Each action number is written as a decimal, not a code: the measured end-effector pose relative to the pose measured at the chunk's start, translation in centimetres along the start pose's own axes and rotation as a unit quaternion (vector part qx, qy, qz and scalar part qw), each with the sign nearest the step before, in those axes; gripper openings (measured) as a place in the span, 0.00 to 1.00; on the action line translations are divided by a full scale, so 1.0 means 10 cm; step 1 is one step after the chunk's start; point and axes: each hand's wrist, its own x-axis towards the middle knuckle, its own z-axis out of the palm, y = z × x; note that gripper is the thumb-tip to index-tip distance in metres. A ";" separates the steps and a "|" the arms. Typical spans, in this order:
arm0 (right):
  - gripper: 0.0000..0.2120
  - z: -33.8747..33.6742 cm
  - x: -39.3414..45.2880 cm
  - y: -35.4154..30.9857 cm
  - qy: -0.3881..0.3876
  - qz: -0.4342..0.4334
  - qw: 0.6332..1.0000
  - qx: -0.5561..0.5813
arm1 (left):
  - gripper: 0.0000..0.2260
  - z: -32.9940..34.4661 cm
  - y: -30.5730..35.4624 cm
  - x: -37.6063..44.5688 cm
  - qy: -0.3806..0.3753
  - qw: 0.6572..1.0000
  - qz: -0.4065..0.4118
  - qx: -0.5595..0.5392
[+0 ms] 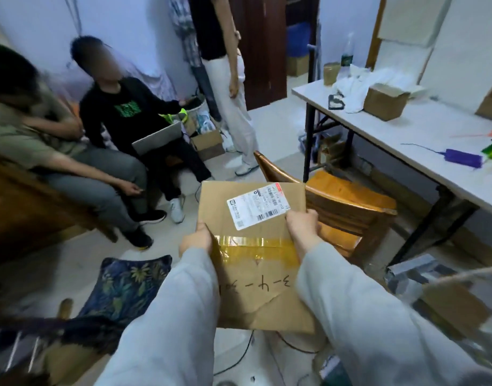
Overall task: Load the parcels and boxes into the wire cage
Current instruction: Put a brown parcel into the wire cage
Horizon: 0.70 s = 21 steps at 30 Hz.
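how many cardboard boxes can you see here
3, maybe more hidden: the flat taped box gripped by both hands, an open box on the table, and another on the floor behind.

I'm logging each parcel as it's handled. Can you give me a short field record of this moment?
held item: cardboard box, both hands
left hand: grips left edge
right hand: grips right edge
markings: shipping label, yellow tape, handwriting
nearby: wooden chair behind box; open carton on table
wire cage: not visible
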 end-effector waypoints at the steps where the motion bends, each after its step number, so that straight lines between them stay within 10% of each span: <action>1: 0.27 0.01 -0.15 -0.07 -0.013 -0.014 1.000 -0.013 | 0.33 -0.17 -0.04 -0.11 0.010 1.000 -0.013 -0.022; 21: 0.23 0.75 -3.19 0.30 -0.252 -0.223 0.933 -0.130 | 0.34 -2.82 -2.16 -1.87 0.198 0.943 -0.143 -0.225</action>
